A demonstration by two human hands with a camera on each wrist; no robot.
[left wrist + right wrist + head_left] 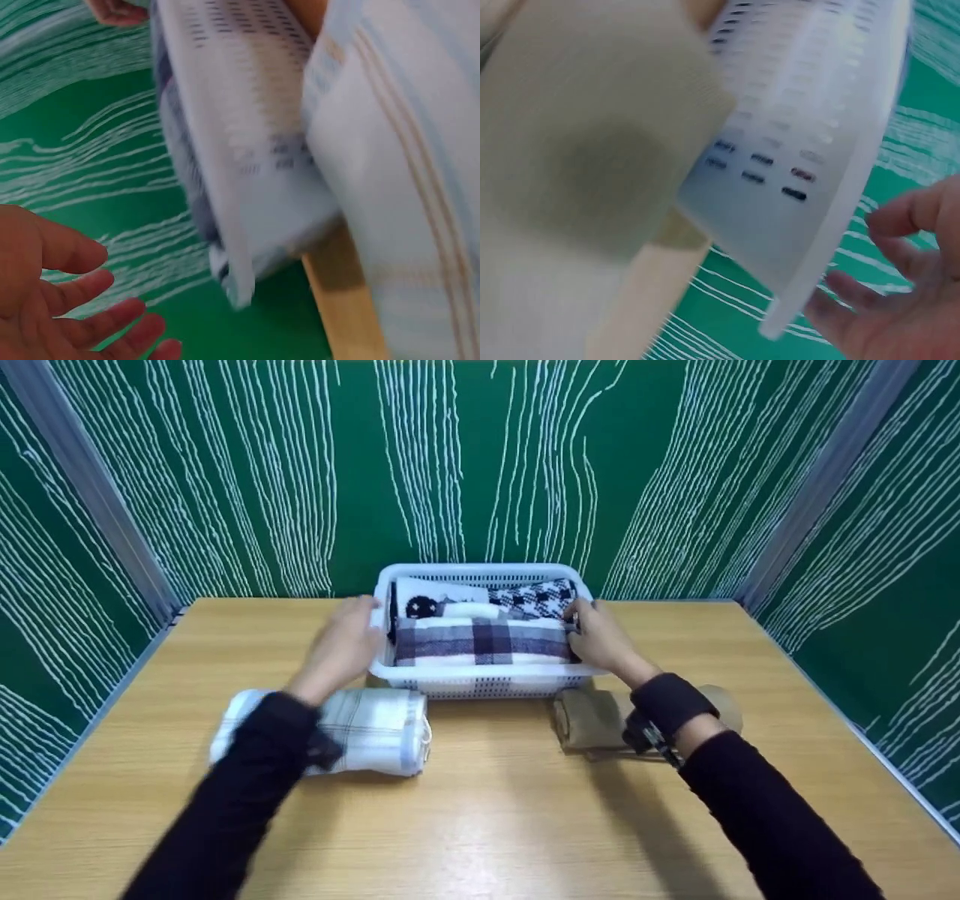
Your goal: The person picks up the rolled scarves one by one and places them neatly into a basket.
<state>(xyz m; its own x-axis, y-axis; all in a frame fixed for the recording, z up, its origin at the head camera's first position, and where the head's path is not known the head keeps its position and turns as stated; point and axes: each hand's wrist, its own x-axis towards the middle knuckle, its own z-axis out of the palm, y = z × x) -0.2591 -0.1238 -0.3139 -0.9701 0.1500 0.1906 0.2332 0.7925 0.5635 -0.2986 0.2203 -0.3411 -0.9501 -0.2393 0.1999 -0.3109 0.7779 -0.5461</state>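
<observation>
A white perforated plastic basket (480, 670) stands at the back of the table. In it lie a purple, grey and white plaid cloth roll (442, 642), a black-and-white houndstooth cloth (536, 598) and a white cloth with a black motif (435, 591). My left hand (341, 641) is at the basket's left end; in the left wrist view its fingers (82, 289) are spread, apart from the rim. At the right end, my right hand (600, 637) reaches over the rim, its fingers (907, 214) loosely bent; whether they touch the basket is unclear.
In front of the basket, a pale plaid cloth roll (379, 727) lies left, partly under my left forearm. A khaki roll (592, 718) lies right, partly hidden by my right wrist. Green walls with white lines (465, 472) enclose the wooden table (480, 810).
</observation>
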